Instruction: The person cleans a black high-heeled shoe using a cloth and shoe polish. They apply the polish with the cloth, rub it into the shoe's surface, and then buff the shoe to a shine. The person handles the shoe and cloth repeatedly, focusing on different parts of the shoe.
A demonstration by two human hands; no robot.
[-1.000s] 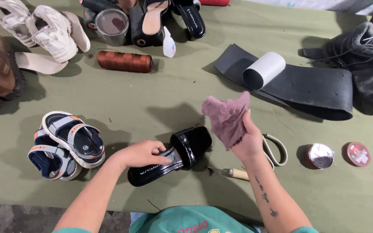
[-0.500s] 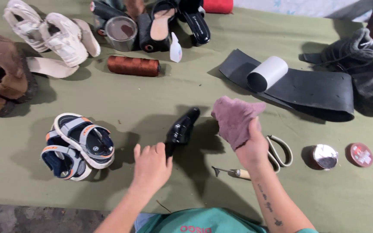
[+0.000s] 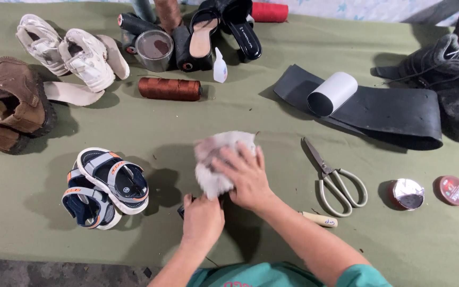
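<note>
At the near edge of the green counter [image 3: 272, 117] the left hand [image 3: 203, 219] is curled around a small dark object, probably a black shoe [image 3: 181, 211], of which only a sliver shows at the fingertips, so its grip is closed on something mostly hidden. Touching that hand from just beyond, the right hand [image 3: 246, 178] lies with fingers spread flat over a pale pinkish cloth [image 3: 214, 162], pressing it down onto whatever the left hand steadies. Taking the cloth as the landmark: just to its right and slightly nearer lies a short wooden-handled tool [image 3: 320, 219], and beside that a pair of cream-handled scissors [image 3: 333, 180], blades pointing away. Further right of the cloth sit an open round tin [image 3: 407, 194] and its reddish lid [image 3: 451, 190], close together. To the cloth's left rests a pair of navy and white sandals [image 3: 104, 186], one stacked on the other. Beyond the cloth lies a spool of brown thread [image 3: 170, 89]; past it stand a grey tin can [image 3: 154, 50], a small white glue bottle [image 3: 220, 69] and black slip-on sandals [image 3: 224, 26]. Far left of the cloth are brown boots [image 3: 6, 106] and white shoes [image 3: 67, 50]; far right, a black rubber sheet [image 3: 394, 109] carrying a white roll [image 3: 331, 94], with black boots [image 3: 452, 79] behind.
</note>
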